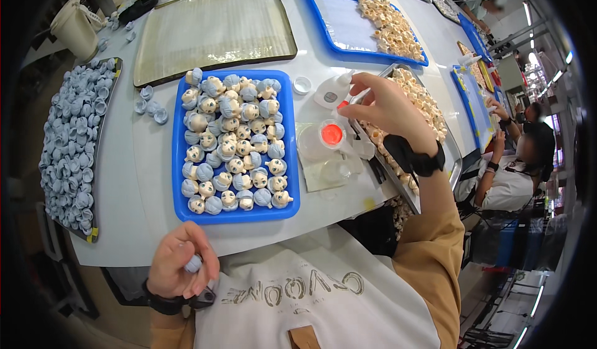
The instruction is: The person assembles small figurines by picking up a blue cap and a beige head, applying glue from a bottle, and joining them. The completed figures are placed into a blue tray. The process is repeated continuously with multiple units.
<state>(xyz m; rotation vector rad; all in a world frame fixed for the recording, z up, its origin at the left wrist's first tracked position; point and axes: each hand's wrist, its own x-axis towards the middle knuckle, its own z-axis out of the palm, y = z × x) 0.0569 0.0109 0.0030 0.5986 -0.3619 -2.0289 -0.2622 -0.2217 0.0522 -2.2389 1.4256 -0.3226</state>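
My left hand (pixel 185 259) is near the table's front edge, fingers curled round a small blue-grey doll hair piece (pixel 193 264); whether a face is joined to it is hidden. To the right, my right hand (pixel 393 107) reaches over the table with thumb and forefinger curved and apart. Its fingertips are beside a white plastic bottle (pixel 334 91), with a small orange-red spot by the thumb tip. Just below stands a clear container with an orange-red top (pixel 332 134). Between my hands lies a blue tray (pixel 291 209) filled with small doll heads (pixel 227 147) with blue-grey hair.
Blue-grey hair pieces fill a tray (pixel 93 232) at far left; several lie loose (pixel 151 107) on the table. Behind are a large shallow tray (pixel 214 32) and a blue tray (pixel 323 41) with beige parts. A metal tray (pixel 457 162) of beige parts flanks my right arm. People sit farther right.
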